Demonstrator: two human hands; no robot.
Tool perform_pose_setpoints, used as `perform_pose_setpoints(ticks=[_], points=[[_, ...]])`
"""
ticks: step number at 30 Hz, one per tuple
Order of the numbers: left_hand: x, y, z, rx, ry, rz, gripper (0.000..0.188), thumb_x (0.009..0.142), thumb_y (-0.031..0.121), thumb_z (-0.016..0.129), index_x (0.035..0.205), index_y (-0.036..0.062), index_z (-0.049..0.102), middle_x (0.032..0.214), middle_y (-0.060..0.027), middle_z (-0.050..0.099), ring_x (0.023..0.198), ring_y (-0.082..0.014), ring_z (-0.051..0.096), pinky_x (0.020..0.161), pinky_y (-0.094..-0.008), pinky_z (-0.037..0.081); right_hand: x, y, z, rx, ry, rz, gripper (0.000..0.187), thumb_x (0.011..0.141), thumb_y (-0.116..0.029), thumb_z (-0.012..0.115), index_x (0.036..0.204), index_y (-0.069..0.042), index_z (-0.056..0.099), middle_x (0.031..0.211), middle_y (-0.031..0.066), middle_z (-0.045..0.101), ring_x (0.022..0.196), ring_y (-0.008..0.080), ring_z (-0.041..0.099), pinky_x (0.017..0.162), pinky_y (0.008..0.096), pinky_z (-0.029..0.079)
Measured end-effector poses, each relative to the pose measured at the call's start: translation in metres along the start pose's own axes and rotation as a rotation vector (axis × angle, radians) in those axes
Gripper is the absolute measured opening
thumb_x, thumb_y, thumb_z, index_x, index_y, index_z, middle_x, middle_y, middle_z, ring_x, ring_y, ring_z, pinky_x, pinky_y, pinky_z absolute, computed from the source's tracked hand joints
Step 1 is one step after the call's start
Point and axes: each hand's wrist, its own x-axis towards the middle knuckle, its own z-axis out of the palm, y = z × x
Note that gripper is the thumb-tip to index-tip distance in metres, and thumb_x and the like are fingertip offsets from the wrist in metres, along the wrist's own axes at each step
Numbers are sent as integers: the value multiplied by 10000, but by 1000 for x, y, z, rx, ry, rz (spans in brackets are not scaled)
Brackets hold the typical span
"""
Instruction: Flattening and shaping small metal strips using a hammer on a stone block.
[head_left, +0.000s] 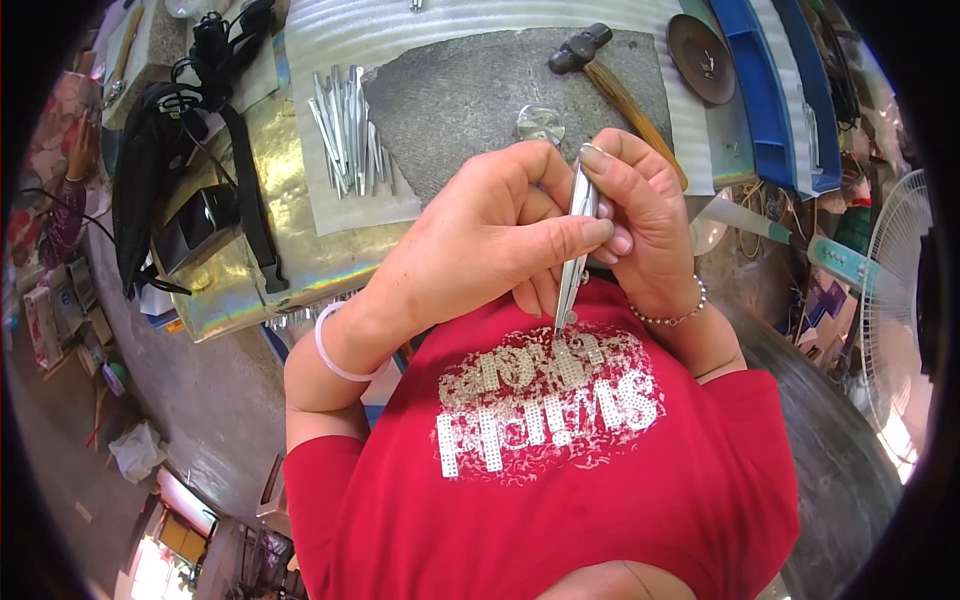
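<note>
In front of my chest, my left hand (pixel 490 220) is closed around a slim silver metal tool (pixel 581 205) with narrow arms. Its thumb presses across the middle, and the lower end points down toward my red shirt. My right hand (pixel 645 205) meets the tool's upper end, its thumb and forefinger pinched together. Whatever sits between those fingertips is too small or hidden to make out. Just beyond my hands, a clear glass-like round object (pixel 541 122) rests on a grey slab (pixel 450 100). A hammer (pixel 625 90) with a wooden handle lies on the slab's right side.
Several thin metal rods or punches (pixel 345 130) lie left of the slab. A black bag with straps (pixel 165 170) sits at the table's left edge. Farther right are a round brown dish (pixel 700 58), a blue tray (pixel 765 95) and a fan (pixel 895 300).
</note>
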Motion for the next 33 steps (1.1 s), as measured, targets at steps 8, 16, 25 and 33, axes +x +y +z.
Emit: perform_pose_setpoints(ticks=[8,16,25,33], points=[[2,-12,0,-161,-14,6,224,893,131,597,906,-31,443,772,-137,670,492,-125,602,406,-216,473,4,0,-5,-24,-2,43,145,888,-126,591,768,-63,541,576,-24,504,388,13,387,336,166,305],[7,-19,0,-250,-3,14,226,890,138,604,922,-20,445,738,-121,653,494,-130,605,403,-213,479,10,-1,-9,-7,-40,64,154,893,-134,588,766,-66,534,587,-26,504,390,14,383,338,167,309],[2,-14,11,-243,42,99,210,874,101,625,923,3,445,690,-81,619,511,-102,594,415,-192,443,18,19,-25,242,-241,-5,128,933,-209,549,915,-84,568,637,-16,520,423,24,365,367,168,270],[2,-11,13,-182,43,126,195,877,81,620,925,-6,452,668,-60,590,549,-69,572,454,-185,437,22,15,-26,237,-278,-47,153,939,-228,536,928,-77,556,666,6,534,434,29,352,377,173,279]])
